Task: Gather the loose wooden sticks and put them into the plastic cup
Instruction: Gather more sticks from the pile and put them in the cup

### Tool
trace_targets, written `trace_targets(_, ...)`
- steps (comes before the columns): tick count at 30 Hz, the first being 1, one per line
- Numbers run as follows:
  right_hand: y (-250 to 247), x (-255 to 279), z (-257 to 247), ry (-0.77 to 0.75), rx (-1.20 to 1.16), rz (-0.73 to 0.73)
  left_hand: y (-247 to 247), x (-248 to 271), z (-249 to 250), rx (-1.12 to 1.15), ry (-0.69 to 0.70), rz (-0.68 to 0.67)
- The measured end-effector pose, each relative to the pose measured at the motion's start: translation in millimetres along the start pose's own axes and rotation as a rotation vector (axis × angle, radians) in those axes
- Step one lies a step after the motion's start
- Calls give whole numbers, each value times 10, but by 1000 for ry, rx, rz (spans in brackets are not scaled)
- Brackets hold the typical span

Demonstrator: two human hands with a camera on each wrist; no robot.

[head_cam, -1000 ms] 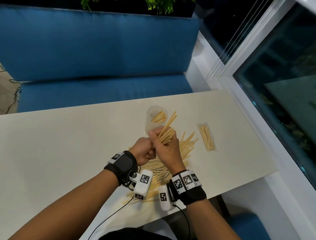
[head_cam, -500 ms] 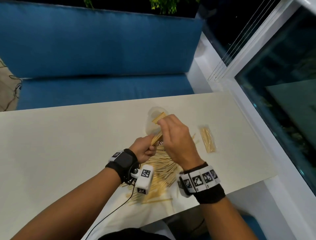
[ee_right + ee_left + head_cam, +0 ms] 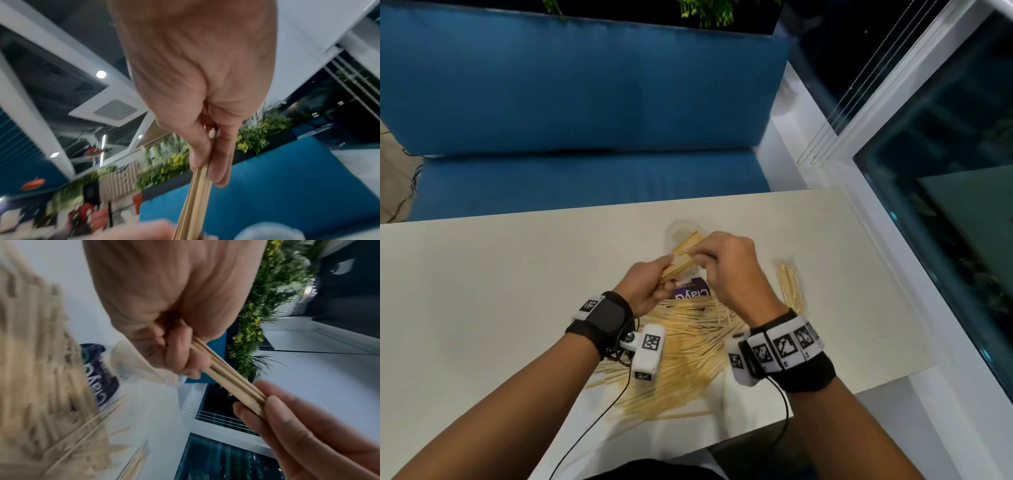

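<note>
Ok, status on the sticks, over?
Left hand and right hand both grip one bundle of sticks. Bundle above cup. Big pile left on table.

Sticks [image 3: 681,346] piled loose; clear cup [image 3: 681,236] upright, few inside.

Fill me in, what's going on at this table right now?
A person is gathering wooden sticks into a clear plastic cup. Both hands hold one small bundle of sticks just in front of the cup: the left hand grips the near end, the right hand pinches the far end. A few sticks are already in the cup. A big loose pile remains on the table.
</note>
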State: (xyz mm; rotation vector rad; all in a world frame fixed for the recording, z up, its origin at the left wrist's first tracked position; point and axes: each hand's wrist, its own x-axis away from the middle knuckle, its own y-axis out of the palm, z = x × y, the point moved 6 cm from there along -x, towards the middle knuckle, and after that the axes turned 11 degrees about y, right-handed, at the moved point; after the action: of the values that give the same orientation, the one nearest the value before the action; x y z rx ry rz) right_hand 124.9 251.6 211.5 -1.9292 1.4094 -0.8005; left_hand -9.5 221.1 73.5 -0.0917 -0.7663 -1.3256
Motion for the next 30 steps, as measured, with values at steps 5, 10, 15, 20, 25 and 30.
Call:
trace_targets(5, -609, -498, 172, 108, -138, 193, -65, -186, 535, -243, 219, 162)
trace_targets(10, -263, -852, 488, 190, -55, 145, -63, -470, 665, -973, 455, 93)
trace_targets(15, 579, -1014, 544, 44, 172, -25, 86, -615, 444, -1217, 532, -102)
trace_targets(20, 990, -1060, 537, -156, 491, -200, 65, -606, 438, -1162, 595, -81)
trace_targets(25, 911, -1059, 524, -230, 569, -226, 34, -612, 442, -1154, 600, -96)
trace_targets(30, 944, -962, 598, -323, 641, -189, 42, -618, 435, -1164, 589, -89)
